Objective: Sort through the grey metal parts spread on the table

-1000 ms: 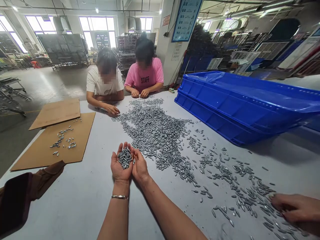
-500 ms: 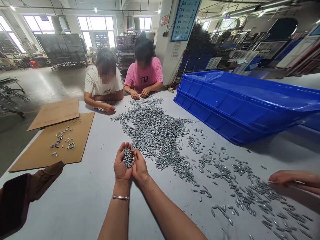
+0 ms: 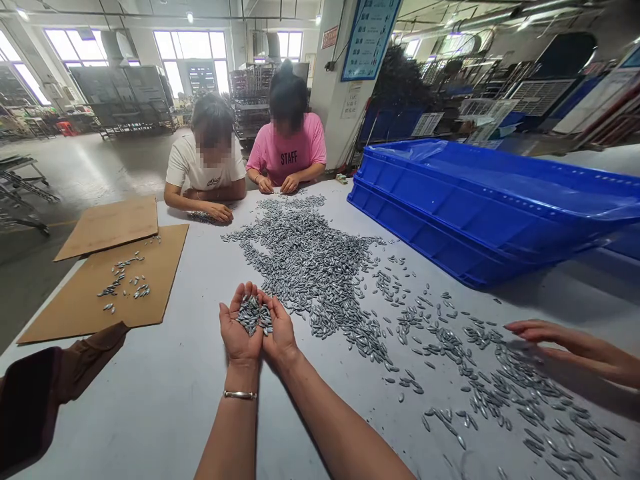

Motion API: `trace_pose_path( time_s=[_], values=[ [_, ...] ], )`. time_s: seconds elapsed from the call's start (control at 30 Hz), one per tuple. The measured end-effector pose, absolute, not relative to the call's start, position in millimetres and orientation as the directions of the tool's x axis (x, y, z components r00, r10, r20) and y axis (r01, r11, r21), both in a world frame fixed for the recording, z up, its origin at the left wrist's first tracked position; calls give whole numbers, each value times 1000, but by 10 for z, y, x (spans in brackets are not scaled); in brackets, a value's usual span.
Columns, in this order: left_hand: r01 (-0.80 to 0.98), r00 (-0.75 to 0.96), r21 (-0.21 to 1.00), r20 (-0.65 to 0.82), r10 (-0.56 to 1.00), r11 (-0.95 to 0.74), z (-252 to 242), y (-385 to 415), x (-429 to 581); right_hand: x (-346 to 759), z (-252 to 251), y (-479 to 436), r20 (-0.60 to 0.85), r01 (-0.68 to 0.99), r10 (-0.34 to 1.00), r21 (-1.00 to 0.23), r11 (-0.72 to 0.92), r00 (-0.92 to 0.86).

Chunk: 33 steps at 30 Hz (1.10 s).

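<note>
My left hand (image 3: pixel 241 341) and my right hand (image 3: pixel 282 333) are cupped side by side, palms up, over the white table (image 3: pixel 165 400). Together they hold a heap of small silver-grey pieces (image 3: pixel 253 315), pointed at both ends like spindles. Most of the heap rests in the left palm, and some lies against the right fingers. Just beyond my fingertips spreads a big loose pile of the same pieces (image 3: pixel 315 263). A metal bangle (image 3: pixel 240 395) circles my left wrist.
Cardboard sheets (image 3: pixel 165 267) with scattered pieces lie at left, near a phone (image 3: pixel 27 407). Stacked blue crates (image 3: pixel 450 220) stand at right. Two people sit across the table, hands on pieces. Another person's hand (image 3: pixel 580 347) reaches in from the right over scattered pieces (image 3: pixel 520 387).
My left hand has opened wider and shifted slightly left, so the heap shows more and lies more spread out. At right, the other person's hand has moved further in, fingers spread.
</note>
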<state>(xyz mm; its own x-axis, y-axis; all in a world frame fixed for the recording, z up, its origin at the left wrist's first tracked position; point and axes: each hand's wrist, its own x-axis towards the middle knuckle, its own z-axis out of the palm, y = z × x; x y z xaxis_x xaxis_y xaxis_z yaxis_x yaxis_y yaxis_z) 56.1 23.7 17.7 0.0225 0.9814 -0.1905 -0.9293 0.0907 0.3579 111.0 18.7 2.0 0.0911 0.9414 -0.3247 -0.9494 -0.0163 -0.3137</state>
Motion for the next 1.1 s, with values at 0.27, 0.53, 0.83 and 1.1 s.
trace_pose_path(
  time_s=[0.27,0.53,0.83,1.1],
  values=[
    [-918,-9,389,-227,974,82,176,258,569,1106,52,175,-322,-949,943,-315,-19,88],
    [-733,-189,677,-109,976,-66,159,207,624,1118,112,137,-371,-928,926,-365,-78,68],
    [-589,-265,790,11,964,-170,235,150,649,1131,42,148,-394,-929,919,-340,-145,1],
    [-404,-291,889,99,951,-216,256,85,685,1124,-63,163,-360,-919,933,-359,-161,-23]
  ],
)
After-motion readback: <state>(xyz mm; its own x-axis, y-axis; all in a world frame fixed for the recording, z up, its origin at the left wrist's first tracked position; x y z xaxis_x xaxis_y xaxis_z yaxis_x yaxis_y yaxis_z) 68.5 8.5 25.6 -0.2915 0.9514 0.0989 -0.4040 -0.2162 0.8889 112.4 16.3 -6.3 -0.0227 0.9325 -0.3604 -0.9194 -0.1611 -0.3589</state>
